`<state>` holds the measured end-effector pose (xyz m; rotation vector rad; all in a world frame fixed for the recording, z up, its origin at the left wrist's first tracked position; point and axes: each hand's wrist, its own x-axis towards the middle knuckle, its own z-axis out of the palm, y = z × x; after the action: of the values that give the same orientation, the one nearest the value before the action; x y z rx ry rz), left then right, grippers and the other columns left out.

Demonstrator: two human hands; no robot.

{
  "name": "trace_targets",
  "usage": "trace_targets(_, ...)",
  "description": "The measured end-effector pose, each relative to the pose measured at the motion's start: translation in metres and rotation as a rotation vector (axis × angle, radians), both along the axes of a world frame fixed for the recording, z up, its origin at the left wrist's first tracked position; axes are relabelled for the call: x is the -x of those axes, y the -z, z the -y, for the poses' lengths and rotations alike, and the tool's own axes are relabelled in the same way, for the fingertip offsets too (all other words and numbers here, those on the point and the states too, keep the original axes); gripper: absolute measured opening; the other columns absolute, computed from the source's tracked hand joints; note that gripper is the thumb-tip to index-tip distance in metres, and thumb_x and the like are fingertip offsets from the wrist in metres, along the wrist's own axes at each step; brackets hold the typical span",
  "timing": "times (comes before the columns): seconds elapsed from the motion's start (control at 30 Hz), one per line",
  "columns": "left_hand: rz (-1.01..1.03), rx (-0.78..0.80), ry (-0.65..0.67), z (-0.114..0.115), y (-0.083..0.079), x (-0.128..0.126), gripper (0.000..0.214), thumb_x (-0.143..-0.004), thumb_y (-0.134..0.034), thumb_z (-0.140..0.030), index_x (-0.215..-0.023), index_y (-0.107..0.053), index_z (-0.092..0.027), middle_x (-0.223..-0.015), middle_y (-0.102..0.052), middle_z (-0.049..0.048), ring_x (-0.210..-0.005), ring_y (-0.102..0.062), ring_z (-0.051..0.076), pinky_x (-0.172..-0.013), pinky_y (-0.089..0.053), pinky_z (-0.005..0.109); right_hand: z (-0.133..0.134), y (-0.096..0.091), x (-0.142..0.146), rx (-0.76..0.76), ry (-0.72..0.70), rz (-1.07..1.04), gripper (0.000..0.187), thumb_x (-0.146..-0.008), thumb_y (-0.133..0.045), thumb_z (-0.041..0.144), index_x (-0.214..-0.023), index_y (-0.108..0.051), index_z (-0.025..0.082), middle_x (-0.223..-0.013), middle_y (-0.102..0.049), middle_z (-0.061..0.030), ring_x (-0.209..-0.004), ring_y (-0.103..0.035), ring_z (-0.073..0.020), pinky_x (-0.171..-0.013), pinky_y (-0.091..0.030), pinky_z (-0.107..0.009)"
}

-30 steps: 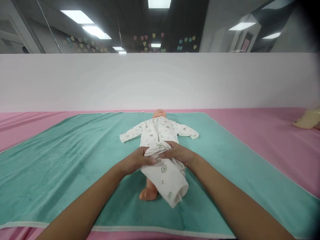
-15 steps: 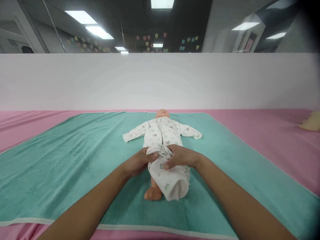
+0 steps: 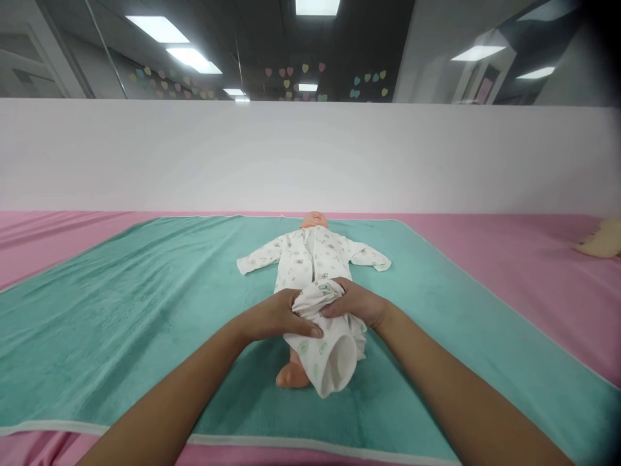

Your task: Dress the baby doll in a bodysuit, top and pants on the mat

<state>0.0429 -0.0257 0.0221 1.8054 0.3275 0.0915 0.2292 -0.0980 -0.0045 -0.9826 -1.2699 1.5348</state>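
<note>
A baby doll lies on its back, head away from me, one bare foot showing at the near end. It wears a white printed top with the sleeves spread to both sides. Over its lower body are white printed baby pants, bunched at the upper part, with one open leg end facing me. My left hand grips the bunched cloth from the left, thumb on top. From the right, my right hand pinches the same cloth. The doll's other foot is hidden by the pants.
Under the doll spreads a teal blanket with a white edge, over a pink sheet. A white wall panel stands behind, below a mirror or glass. A beige object lies at the far right.
My left hand has moved slightly right, its thumb now lower across the cloth. The pants are gathered more and their open leg end now turns more toward me.
</note>
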Motion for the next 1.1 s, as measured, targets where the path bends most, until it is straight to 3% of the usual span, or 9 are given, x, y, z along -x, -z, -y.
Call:
trace_targets(0.1,0.043,0.075,-0.052,-0.001,0.005,0.000,0.042,-0.069,-0.069,-0.030,-0.109,-0.061,-0.019,-0.097,-0.065,0.0040,-0.091,-0.058,0.023,-0.077,-0.045,0.032,0.000,-0.003,0.002,-0.024,0.001,0.032,0.038,-0.058,-0.077,0.025,-0.092,-0.067,0.012,-0.083,-0.065,-0.0052,-0.073,-0.060,-0.0161,-0.067,-0.046,-0.028)
trace_targets(0.3,0.253,0.395,-0.080,-0.008,0.022,-0.002,0.037,-0.072,-0.064,-0.020,-0.107,-0.061,-0.011,-0.095,-0.066,0.0101,-0.087,-0.059,0.023,-0.077,-0.045,0.033,0.002,-0.016,0.007,-0.001,-0.045,0.247,0.041,-0.057,-0.077,0.033,-0.091,-0.064,0.015,-0.084,-0.063,-0.0029,-0.077,-0.058,-0.0174,-0.066,-0.045,-0.028)
trace_targets(0.43,0.291,0.453,-0.065,-0.010,0.024,-0.002,0.036,-0.072,-0.064,-0.022,-0.106,-0.060,-0.011,-0.096,-0.065,0.0118,-0.085,-0.059,0.022,-0.077,-0.046,0.035,0.006,-0.022,0.010,-0.015,-0.082,0.456,0.037,-0.057,-0.077,0.032,-0.089,-0.064,0.017,-0.083,-0.063,-0.0014,-0.076,-0.057,-0.0172,-0.066,-0.044,-0.027)
trace_targets(0.57,0.263,0.373,-0.052,-0.008,0.019,-0.002,0.032,-0.074,-0.063,-0.029,-0.100,-0.060,-0.012,-0.094,-0.064,0.0105,-0.084,-0.059,0.021,-0.075,-0.046,0.034,0.005,-0.015,0.010,-0.028,0.001,0.366,0.026,-0.063,-0.071,0.028,-0.086,-0.065,0.016,-0.081,-0.063,-0.0011,-0.075,-0.057,-0.0165,-0.067,-0.044,-0.027)
trace_targets(0.67,0.192,0.238,-0.050,-0.006,0.012,-0.002,0.035,-0.071,-0.067,-0.029,-0.101,-0.060,-0.013,-0.089,-0.064,0.0065,-0.082,-0.058,0.019,-0.075,-0.045,0.032,0.002,-0.005,0.007,-0.027,0.072,0.209,0.021,-0.060,-0.069,0.020,-0.080,-0.064,0.013,-0.073,-0.062,-0.0004,-0.069,-0.056,-0.0149,-0.064,-0.044,-0.027)
trace_targets(0.83,0.120,0.034,-0.035,0.001,0.001,-0.003,0.039,-0.063,-0.070,-0.022,-0.100,-0.060,-0.017,-0.089,-0.062,0.0021,-0.083,-0.055,0.019,-0.073,-0.044,0.029,-0.001,0.001,0.006,-0.053,0.091,-0.021,0.029,-0.055,-0.060,0.010,-0.083,-0.062,0.013,-0.066,-0.061,0.0005,-0.057,-0.053,-0.0118,-0.054,-0.042,-0.023)
trace_targets(0.97,0.132,-0.048,-0.127,0.009,-0.002,-0.006,0.029,-0.067,-0.064,-0.022,-0.096,-0.061,-0.018,-0.093,-0.062,0.0027,-0.085,-0.054,0.019,-0.070,-0.043,0.027,0.000,-0.001,0.008,-0.069,0.043,-0.051,0.029,-0.055,-0.054,0.008,-0.083,-0.060,0.014,-0.061,-0.059,0.0009,-0.055,-0.051,-0.0109,-0.052,-0.040,-0.022)
trace_targets(1.1,0.158,-0.042,-0.257,0.013,0.001,-0.008,0.027,-0.064,-0.066,-0.023,-0.090,-0.058,-0.017,-0.084,-0.061,0.0012,-0.076,-0.054,0.017,-0.062,-0.042,0.025,0.002,-0.005,0.008,-0.021,0.031,-0.036,0.031,-0.056,-0.057,0.009,-0.086,-0.059,0.015,-0.066,-0.060,0.0004,-0.057,-0.052,-0.0110,-0.053,-0.040,-0.022)
